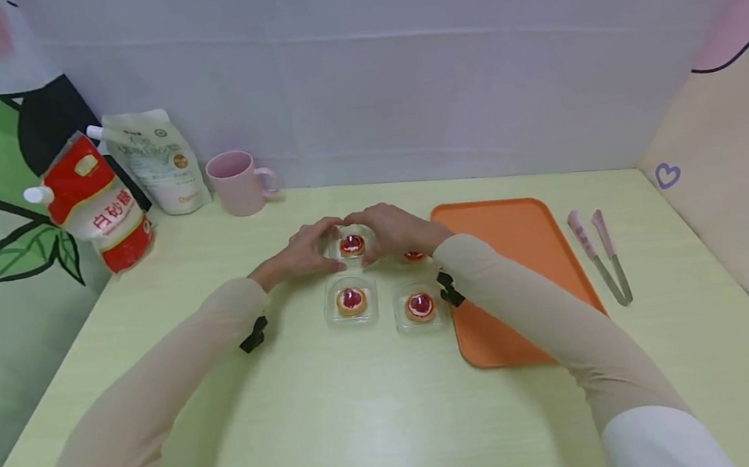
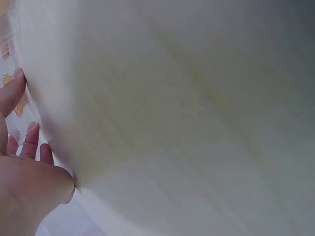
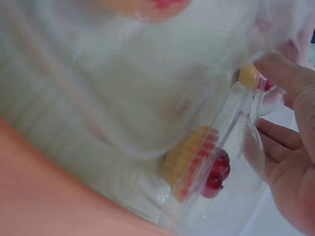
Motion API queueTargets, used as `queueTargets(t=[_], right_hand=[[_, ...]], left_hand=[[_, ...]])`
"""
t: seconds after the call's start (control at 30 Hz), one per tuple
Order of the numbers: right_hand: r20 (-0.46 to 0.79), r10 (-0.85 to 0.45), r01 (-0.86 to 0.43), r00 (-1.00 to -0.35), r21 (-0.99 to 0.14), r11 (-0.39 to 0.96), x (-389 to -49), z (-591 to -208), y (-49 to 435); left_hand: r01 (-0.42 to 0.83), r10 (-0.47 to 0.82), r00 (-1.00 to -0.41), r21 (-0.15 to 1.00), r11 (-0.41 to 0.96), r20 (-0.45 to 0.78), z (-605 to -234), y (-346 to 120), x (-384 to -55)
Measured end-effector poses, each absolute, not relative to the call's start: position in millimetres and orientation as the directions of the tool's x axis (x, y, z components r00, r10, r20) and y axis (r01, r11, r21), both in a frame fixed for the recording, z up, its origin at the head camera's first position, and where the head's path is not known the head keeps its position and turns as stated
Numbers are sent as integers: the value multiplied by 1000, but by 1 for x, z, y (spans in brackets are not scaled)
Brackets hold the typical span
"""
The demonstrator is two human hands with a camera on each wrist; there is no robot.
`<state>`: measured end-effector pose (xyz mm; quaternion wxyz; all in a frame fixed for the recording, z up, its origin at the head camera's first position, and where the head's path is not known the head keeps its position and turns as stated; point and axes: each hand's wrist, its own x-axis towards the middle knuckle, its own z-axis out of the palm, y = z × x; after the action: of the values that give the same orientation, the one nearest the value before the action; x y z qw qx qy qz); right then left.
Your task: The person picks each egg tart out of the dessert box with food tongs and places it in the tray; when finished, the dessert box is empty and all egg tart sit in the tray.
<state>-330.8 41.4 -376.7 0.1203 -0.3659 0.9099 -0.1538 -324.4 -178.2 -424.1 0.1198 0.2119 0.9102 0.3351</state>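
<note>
Between both hands at the middle of the table is a clear plastic box with a red-topped tart (image 1: 352, 245) inside. My left hand (image 1: 306, 252) holds its left side, thumb near the front and fingers at the back. From the right, my right hand (image 1: 394, 232) curves round the same box. In the right wrist view its fingers (image 3: 280, 73) lie along the box wall. A second boxed tart (image 1: 414, 256) is partly hidden under my right wrist; its red berries (image 3: 214, 174) show in the right wrist view. Two more boxed tarts, a left one (image 1: 351, 301) and a right one (image 1: 420, 306), sit nearer me.
An orange tray (image 1: 500, 327) lies right of the boxes, under my right forearm. Tongs with pink handles (image 1: 605, 258) rest beyond it. At the back left stand a pink mug (image 1: 238, 184), a white pouch (image 1: 159, 163) and a red sugar bag (image 1: 99, 203).
</note>
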Motion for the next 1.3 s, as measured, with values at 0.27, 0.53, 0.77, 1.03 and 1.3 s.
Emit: queueTargets(t=[0.27,0.53,0.77,1.03,1.3], right_hand=[[-107,-709,-646,-697,-334,686,-328,-374,40],[-130,-704,-639,-698,-331,695,-330,-368,39],[-172,-694,-624,-699,-328,710,-332,-365,37],[-195,-692,-614,-695,-341,712,-334,-362,35],[-198,-701,-599,-685,-394,697,-337,-360,38]], left_hand=[[308,462,-884,653,692,-74,-423,-177,-324],[303,466,-881,659,688,-82,-419,-176,-322],[302,467,-880,659,689,-84,-417,-176,-322],[313,482,-872,660,683,-85,-416,-177,-323],[297,478,-873,666,684,-102,-415,-176,-324]])
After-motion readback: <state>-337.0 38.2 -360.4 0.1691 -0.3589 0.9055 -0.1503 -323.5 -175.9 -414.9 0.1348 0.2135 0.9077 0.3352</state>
